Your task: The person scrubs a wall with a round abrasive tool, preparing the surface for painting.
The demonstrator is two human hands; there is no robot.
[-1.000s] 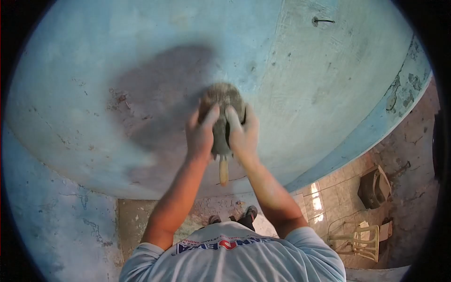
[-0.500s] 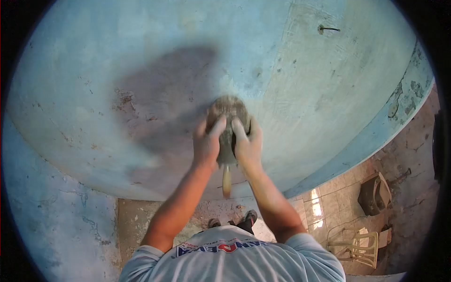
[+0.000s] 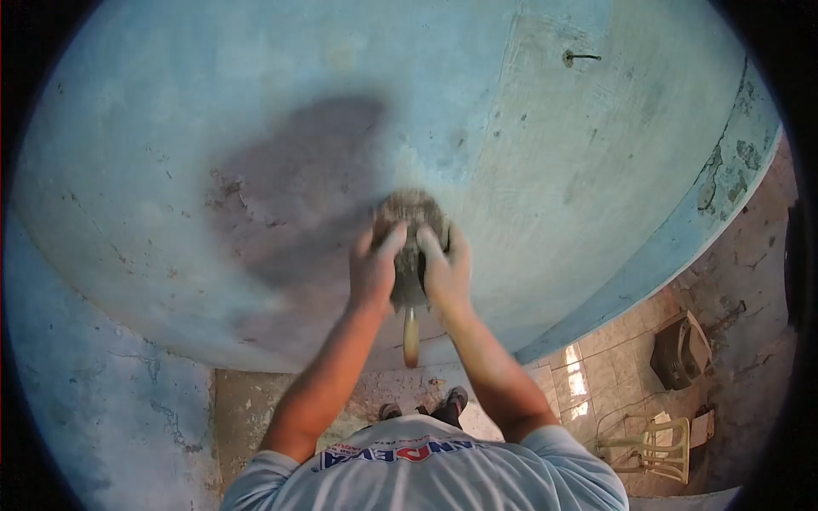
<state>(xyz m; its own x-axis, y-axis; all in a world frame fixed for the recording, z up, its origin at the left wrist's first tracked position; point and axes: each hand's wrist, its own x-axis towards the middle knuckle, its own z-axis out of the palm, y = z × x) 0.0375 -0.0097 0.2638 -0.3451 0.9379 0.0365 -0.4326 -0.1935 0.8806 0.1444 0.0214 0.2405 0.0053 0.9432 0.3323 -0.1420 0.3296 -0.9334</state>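
Observation:
A trowel with a grey, plaster-smeared blade (image 3: 411, 207) lies against the blue, worn wall (image 3: 341, 51) in front of me. Its pale wooden handle (image 3: 411, 339) points down towards my body. On the left side of the blade, my left hand (image 3: 372, 271) is closed, its thumb on the near face. My right hand (image 3: 447, 271) grips the opposite side the same way, thumb also on top. Both hands look dusty. The blade's far face and the fingertips behind it are hidden.
A bent metal rod (image 3: 584, 57) sticks out of the wall at upper right. Down on the tiled floor (image 3: 592, 366) are a dark bag-like container (image 3: 680, 349) and a plastic chair (image 3: 656, 450). My feet (image 3: 423, 409) are close to the wall's base.
The trowel and both hands have shifted slightly downward in the view, still together. The view has moved a little too. Both hands keep their hold.

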